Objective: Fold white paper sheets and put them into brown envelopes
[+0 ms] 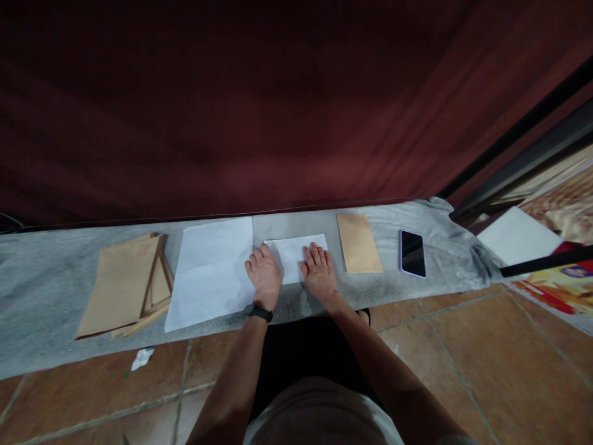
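So the small white paper (291, 254) is lying flat on the grey cloth (391, 216), right in front of the person, between the bigger white sheets (210, 272) and the single brown envelope (360, 243). The left hand (264, 272) is loosely curled at the paper's left end, and honestly I can't tell whether there's any paper pinched in it. The right hand (319, 272) isn't gripping anything: it's laid palm down over the right end with the fingers stretched out. Handling-wise, I'd guess it weighs next to nothing and bends easily, maybe a bit stiffer if it's folded in layers, which I can't confirm from here. It probably creases or tears if you yank it, and it could skate around on that soft cloth, so a flat palm seems a decent way to pin it. If you're picking it up, I'd pinch the short edges lightly, thumb on top and fingers underneath, and not grab the middle, where it'd likely buckle.
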`<state>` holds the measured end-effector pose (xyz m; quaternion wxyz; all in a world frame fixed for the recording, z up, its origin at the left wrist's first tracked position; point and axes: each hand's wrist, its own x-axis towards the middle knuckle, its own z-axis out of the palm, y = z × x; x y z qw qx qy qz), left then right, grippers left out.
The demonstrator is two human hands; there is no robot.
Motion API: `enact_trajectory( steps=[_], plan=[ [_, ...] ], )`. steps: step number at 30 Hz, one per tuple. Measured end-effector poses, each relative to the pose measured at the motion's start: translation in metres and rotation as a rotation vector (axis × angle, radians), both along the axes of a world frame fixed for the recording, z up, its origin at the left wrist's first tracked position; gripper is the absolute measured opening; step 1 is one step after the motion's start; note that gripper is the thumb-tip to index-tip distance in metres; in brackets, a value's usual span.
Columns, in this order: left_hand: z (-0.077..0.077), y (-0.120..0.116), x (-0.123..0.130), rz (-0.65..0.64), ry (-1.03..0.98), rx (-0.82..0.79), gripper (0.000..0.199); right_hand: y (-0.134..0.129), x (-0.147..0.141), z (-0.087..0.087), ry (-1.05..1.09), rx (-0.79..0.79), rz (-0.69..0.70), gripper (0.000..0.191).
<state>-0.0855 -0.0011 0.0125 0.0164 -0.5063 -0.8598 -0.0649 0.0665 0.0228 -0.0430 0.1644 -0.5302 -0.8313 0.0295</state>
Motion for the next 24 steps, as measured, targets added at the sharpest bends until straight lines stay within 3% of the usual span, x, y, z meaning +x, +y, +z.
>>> enact_trajectory(
  steps=[2,5,7,10,13,24],
  plan=[
    [-0.001,-0.005,0.014,-0.142,-0.032,0.072,0.045,0.000,0.001,0.000,-0.009,-0.011,-0.001,0.055],
    [-0.013,-0.012,0.041,-0.465,-0.169,0.138,0.051,-0.002,0.003,-0.001,-0.055,-0.039,0.023,0.056],
    [-0.024,-0.015,0.055,-0.546,-0.210,0.136,0.057,-0.002,0.006,-0.003,-0.088,-0.049,0.041,0.060],
    [-0.039,-0.018,0.060,-0.525,-0.220,0.120,0.062,-0.003,0.007,-0.005,-0.090,-0.048,0.049,0.063],
    [-0.048,-0.022,0.049,-0.486,-0.185,0.110,0.062,-0.002,0.005,-0.004,-0.043,-0.043,0.045,0.059],
    [-0.054,-0.051,0.025,-0.411,-0.063,0.108,0.057,-0.002,0.001,-0.002,0.036,0.005,0.004,0.053]
  ],
)
